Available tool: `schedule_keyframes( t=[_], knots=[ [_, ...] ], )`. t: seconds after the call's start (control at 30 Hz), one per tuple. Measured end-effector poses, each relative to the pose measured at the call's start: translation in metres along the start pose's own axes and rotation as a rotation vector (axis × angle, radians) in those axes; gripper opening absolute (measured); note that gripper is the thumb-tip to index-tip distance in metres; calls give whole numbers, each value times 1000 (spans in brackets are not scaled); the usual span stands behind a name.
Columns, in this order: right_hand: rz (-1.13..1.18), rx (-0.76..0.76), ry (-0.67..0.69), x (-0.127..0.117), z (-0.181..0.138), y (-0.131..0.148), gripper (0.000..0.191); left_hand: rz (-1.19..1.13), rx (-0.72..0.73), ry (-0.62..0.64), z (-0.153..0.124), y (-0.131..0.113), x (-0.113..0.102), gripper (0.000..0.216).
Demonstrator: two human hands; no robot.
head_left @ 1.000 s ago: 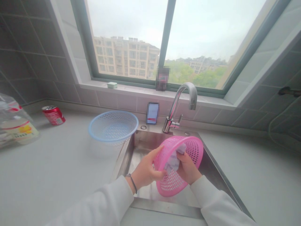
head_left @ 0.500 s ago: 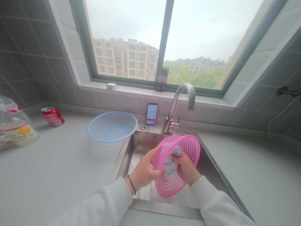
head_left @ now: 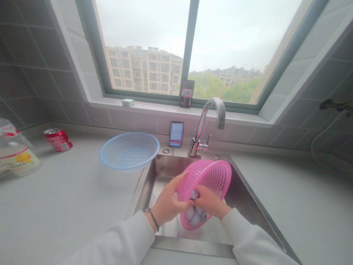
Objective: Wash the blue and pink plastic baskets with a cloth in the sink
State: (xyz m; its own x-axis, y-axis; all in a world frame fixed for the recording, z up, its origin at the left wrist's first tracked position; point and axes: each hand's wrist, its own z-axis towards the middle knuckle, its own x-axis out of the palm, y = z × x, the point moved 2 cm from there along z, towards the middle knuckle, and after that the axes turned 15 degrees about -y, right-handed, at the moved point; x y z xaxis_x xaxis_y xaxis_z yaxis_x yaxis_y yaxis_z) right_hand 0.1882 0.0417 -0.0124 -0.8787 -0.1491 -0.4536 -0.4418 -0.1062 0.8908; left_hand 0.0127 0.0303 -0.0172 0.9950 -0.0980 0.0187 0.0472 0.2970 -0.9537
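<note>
A pink plastic colander is tilted on its side over the metal sink, its hollow facing me. My left hand grips its left rim, thumb on the inside and fingers around the outside. Inside the colander my right hand is closed on a crumpled pale cloth with darker markings and presses it against the inner wall. Part of the cloth is hidden behind my fingers.
A chrome faucet rises behind the sink. To the left are a blue colander, a red can and a clear bottle. One phone leans on the tiles, another phone on the sill beside a green block.
My right hand has moved the cloth down and left along the colander's inside, towards the lower rim. My left hand keeps its hold. The view has shifted slightly.
</note>
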Motion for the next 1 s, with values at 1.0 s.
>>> schedule_keyframes(
  t=[1.0],
  knots=[
    [909, 142, -360, -14, 7, -9, 39, -47, -12, 52, -1, 2, 4, 89]
  ],
)
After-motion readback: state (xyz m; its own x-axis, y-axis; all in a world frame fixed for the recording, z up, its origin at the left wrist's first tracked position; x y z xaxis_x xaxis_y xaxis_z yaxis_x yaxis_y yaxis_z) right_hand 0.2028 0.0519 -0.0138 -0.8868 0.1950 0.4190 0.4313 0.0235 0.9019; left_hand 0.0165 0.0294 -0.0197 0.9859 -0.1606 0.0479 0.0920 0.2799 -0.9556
